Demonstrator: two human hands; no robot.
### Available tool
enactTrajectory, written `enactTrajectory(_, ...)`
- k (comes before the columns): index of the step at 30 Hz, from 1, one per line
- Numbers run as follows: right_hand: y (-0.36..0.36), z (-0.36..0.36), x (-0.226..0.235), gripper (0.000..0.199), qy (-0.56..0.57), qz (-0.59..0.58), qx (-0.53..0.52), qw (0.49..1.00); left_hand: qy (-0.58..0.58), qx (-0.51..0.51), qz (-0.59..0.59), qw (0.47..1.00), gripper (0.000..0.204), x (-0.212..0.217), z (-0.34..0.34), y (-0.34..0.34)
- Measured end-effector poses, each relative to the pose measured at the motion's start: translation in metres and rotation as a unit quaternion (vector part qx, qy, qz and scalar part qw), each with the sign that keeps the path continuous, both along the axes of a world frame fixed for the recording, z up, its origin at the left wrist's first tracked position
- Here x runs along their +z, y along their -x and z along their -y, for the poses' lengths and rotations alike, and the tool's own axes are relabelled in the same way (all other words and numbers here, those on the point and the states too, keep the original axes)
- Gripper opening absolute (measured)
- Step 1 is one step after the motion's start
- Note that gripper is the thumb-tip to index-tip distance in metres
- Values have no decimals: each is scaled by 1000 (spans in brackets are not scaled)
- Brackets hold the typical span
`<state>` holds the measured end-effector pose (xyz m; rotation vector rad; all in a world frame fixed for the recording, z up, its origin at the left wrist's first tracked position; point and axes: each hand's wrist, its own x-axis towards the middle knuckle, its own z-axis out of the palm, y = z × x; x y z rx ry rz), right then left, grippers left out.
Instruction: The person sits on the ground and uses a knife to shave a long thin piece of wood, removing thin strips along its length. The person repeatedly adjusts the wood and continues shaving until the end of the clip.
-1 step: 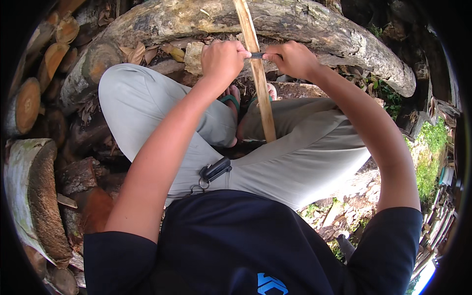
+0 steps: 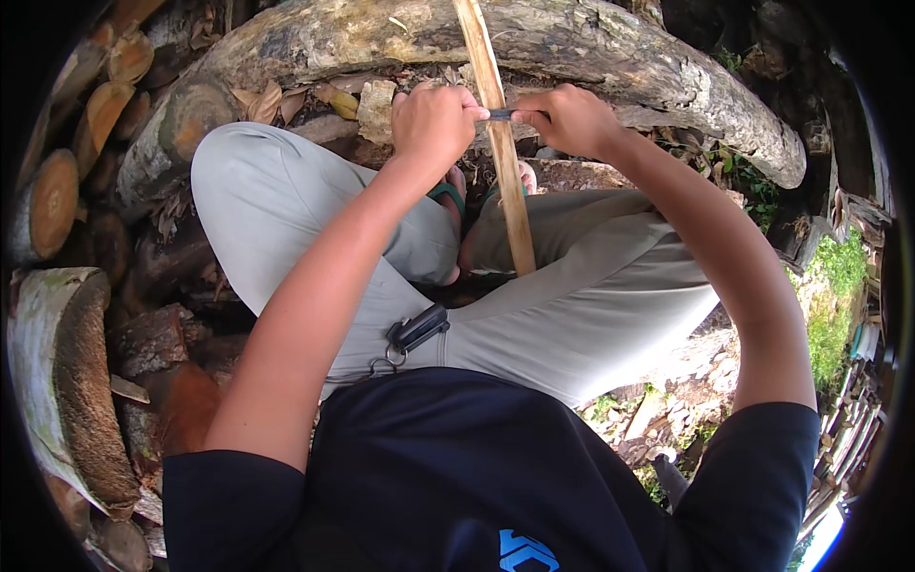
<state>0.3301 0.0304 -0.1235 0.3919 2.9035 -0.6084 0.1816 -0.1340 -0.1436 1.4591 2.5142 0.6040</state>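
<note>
While pinching a short, dark, narrow bar (image 2: 500,114) at both ends with left hand (image 2: 434,122) and right hand (image 2: 569,119), holding it across a long, pale wooden stick (image 2: 508,172).
Slants between light-grey-trousered legs (image 2: 591,286), looking straight, yellowish tan, streaked brown.

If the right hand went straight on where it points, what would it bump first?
Likely the stick, just left of the right hand. The dark bar it pinches crosses that stick, but depth is hard to tell.

Dark T-shirt (image 2: 448,458), pale grey trousers (image 2: 591,305)
</note>
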Motion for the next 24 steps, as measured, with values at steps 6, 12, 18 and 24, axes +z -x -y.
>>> enactTrajectory(6, -33, 15, -6, 10, 86, -21, 133, 987, 49, -8, 65, 997, 22, -7, 40, -49)
enactTrajectory(12, -7, -2, 4, 17, 7, -68, 22, 997, 5, -1, 10, 1000, 24, 11, 3, -4)
enactTrajectory(18, 5, -7, -7, 16, -23, -99, 0, 995, 12, -9, -8, 1000, 22, 9, -14, 18)
enactTrajectory(24, -23, 4, -7, 14, 20, -11, 74, 997, 66, -28, 18, 997, 19, -1, 19, -27)
